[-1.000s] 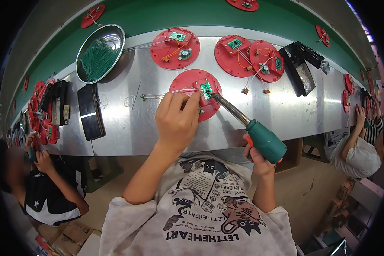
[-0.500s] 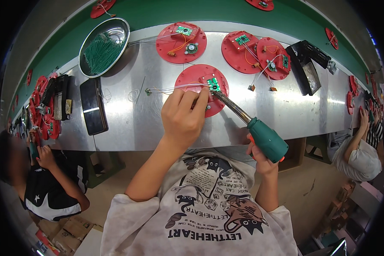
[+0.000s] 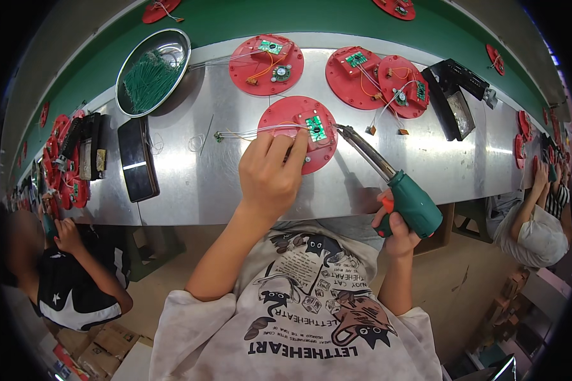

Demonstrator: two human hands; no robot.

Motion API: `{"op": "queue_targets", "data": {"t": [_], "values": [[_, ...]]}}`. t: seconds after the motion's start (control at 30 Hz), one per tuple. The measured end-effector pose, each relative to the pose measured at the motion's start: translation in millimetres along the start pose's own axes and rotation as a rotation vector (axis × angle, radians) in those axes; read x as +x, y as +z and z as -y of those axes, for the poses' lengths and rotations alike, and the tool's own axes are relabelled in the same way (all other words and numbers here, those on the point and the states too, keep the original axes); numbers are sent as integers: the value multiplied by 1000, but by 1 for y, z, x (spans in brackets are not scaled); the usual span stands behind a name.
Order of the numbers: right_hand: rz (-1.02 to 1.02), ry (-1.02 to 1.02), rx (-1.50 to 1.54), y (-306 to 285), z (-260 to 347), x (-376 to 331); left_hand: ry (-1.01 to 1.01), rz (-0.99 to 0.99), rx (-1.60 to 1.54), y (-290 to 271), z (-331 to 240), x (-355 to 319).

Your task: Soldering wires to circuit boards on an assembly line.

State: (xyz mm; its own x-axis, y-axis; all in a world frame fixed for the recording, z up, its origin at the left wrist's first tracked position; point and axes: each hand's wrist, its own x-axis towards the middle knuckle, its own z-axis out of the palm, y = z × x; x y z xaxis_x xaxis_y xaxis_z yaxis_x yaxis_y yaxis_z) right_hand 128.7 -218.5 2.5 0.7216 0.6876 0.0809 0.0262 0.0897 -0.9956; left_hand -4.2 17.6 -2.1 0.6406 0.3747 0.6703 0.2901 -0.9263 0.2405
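My right hand (image 3: 397,232) is wrapped round the handle of a green soldering gun (image 3: 416,206). Its metal tip points up and left, just off the right edge of a red round plate (image 3: 318,164). On that plate a small green circuit board (image 3: 315,127) sits on a raised red block. The fingers of my left hand (image 3: 270,171) are pinched together at the board's left side, on thin white wires (image 3: 245,133). These wires run left to a tiny green part (image 3: 218,136) lying on the metal table. The pinched wire ends are hidden by my fingers.
A metal bowl (image 3: 183,68) of green wires stands at back left, near a phone (image 3: 138,171). Further red plates with boards (image 3: 240,70) (image 3: 356,86) lie behind. A black soldering stand (image 3: 457,108) is at right. Co-workers sit on both sides.
My right hand has drawn the soldering gun to the right, so its tip has left the circuit board. My left hand stays at the wires, nearly unmoved.
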Motion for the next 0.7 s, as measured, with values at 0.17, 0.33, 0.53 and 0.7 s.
{"op": "queue_targets", "data": {"t": [0.17, 0.33, 0.53, 0.7], "values": [[-35, -4, 28, -2, -3, 4, -1, -14, -12, 1, 0, 1], [-67, -50, 58, -9, 1, 15, -52, 36, -14, -3, 0, 6], [-196, -112, 269, -29, -15, 27, -57, 313, -48, -39, -4, 51], [-477, -34, 387, -42, -25, 38, 173, 249, -354, 5, 41, 115]]}}
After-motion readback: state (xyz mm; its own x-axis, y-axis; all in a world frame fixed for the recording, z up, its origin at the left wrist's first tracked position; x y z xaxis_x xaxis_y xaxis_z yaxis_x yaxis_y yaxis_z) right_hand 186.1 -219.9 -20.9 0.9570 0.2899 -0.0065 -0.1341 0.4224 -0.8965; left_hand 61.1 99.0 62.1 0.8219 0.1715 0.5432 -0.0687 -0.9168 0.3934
